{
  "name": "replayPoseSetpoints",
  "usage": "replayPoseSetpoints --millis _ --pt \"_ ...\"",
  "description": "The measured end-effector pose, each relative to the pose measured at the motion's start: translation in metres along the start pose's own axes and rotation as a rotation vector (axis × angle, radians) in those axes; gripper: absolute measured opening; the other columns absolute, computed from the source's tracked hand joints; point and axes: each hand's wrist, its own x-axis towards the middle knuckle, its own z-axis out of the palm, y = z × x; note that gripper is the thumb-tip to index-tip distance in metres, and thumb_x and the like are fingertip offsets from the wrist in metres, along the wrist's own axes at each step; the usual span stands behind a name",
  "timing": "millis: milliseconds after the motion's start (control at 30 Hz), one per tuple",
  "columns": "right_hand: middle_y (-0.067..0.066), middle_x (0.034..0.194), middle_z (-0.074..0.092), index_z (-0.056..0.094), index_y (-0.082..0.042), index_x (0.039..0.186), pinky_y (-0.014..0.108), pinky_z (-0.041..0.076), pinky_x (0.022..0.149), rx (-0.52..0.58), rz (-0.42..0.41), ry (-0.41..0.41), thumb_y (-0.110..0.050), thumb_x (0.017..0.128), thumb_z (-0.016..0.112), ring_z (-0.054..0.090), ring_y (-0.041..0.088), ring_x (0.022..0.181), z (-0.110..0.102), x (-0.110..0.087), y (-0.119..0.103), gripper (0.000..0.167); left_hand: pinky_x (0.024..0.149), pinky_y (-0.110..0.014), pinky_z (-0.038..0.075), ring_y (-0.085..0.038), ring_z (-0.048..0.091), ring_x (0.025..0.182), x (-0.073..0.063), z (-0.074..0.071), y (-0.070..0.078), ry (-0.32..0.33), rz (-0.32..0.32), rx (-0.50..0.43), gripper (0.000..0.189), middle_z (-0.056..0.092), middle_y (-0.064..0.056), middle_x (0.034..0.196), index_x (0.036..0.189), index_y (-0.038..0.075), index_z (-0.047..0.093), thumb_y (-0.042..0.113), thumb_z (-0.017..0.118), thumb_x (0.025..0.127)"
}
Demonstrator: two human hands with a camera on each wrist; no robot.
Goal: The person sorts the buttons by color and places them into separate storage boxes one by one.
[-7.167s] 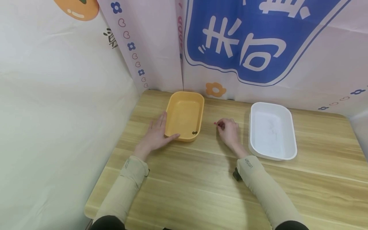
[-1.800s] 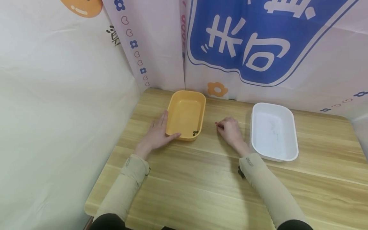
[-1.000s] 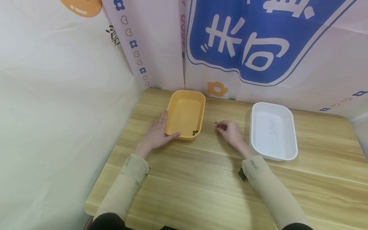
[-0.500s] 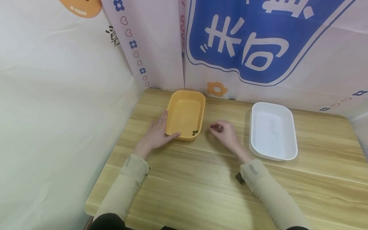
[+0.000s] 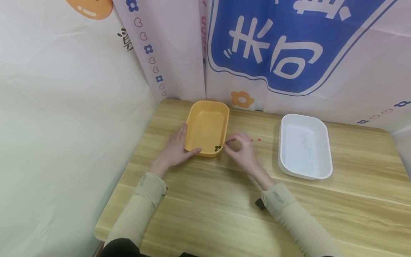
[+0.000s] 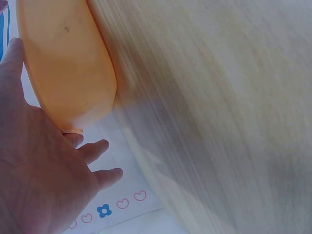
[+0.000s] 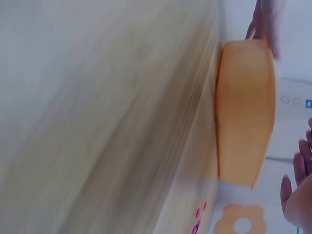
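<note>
My left hand (image 5: pixel 172 150) lies spread against the yellow tray (image 5: pixel 207 125), its fingers along the left side and the thumb over the near rim. In the left wrist view this hand (image 6: pixel 44 165) has its fingers stretched out beside the tray. Thumb and index finger of my right hand (image 5: pixel 243 151) pinch a small dark bead (image 5: pixel 227 143) right at the tray's right rim. Dark beads (image 5: pixel 217 147) sit together in the tray's near right corner. The right wrist view shows the right hand (image 7: pixel 300 195) at its edge; the held bead is hidden there.
Small red beads (image 5: pixel 259 140) lie on the wooden table (image 5: pixel 218 207) behind the right hand, seen again as pink-red beads (image 7: pixel 197 213) in the right wrist view. A white tray (image 5: pixel 305 146) stands farther right. A printed backdrop (image 5: pixel 179 53) hangs behind the table.
My right hand has moved left from mid-table to the yellow tray's rim with the dark bead, uncovering red beads. One more dark bead is in the tray than 7.2 s ago. The left hand stays.
</note>
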Motion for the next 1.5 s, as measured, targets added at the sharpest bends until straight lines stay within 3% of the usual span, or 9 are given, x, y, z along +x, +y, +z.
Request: replayPoseSetpoints --millis 233,433,1000,1267,1500 --pt "0.019 0.101 0.078 0.078 0.002 0.1 0.041 0.049 0.107 0.062 -0.037 0.025 0.006 0.085 0.085 0.067 0.038 0.105 0.013 -0.001 -0.008 0.016 0.141 -0.067 0.006 -0.041 0.011 0.173 0.001 0.0 -0.001 -0.002 0.0 0.004 0.128 -0.003 -0.021 0.186 0.173 0.011 -0.021 0.092 0.042 0.097" --pt "0.019 0.1 0.078 0.077 0.002 0.099 0.043 0.051 0.104 0.05 -0.077 0.034 0.003 0.087 0.085 0.068 0.038 0.102 0.024 0.002 -0.009 0.015 0.141 -0.069 0.006 -0.04 0.01 0.174 0.002 0.0 -0.002 -0.004 0.002 0.014 0.129 -0.003 -0.021 0.186 0.173 0.01 -0.02 0.092 0.042 0.097" --pt "0.018 0.098 0.078 0.076 0.0 0.097 0.048 0.055 0.097 -0.013 -0.074 0.041 -0.006 0.091 0.086 0.069 0.038 0.099 0.054 0.015 -0.005 0.013 0.141 -0.068 0.008 -0.038 0.009 0.174 0.0 0.001 -0.002 -0.009 -0.005 0.019 0.126 -0.006 -0.017 0.186 0.173 0.01 -0.02 0.089 0.044 0.099" --pt "0.018 0.099 0.078 0.077 0.0 0.097 0.052 0.055 0.097 -0.016 -0.073 0.063 -0.008 0.091 0.087 0.07 0.038 0.1 0.058 0.019 -0.004 0.015 0.141 -0.069 0.008 -0.037 0.008 0.174 0.0 0.0 0.0 -0.006 -0.002 0.011 0.125 -0.006 -0.016 0.186 0.174 0.012 -0.02 0.087 0.048 0.1" --pt "0.023 0.11 0.078 0.076 0.005 0.111 0.056 0.051 0.107 0.03 0.01 0.053 -0.01 0.092 0.088 0.068 0.042 0.11 0.048 0.015 0.003 0.027 0.141 -0.069 0.006 -0.039 0.008 0.174 0.001 0.001 -0.001 -0.01 -0.004 0.021 0.127 -0.006 -0.017 0.186 0.173 0.012 -0.022 0.091 0.043 0.098"
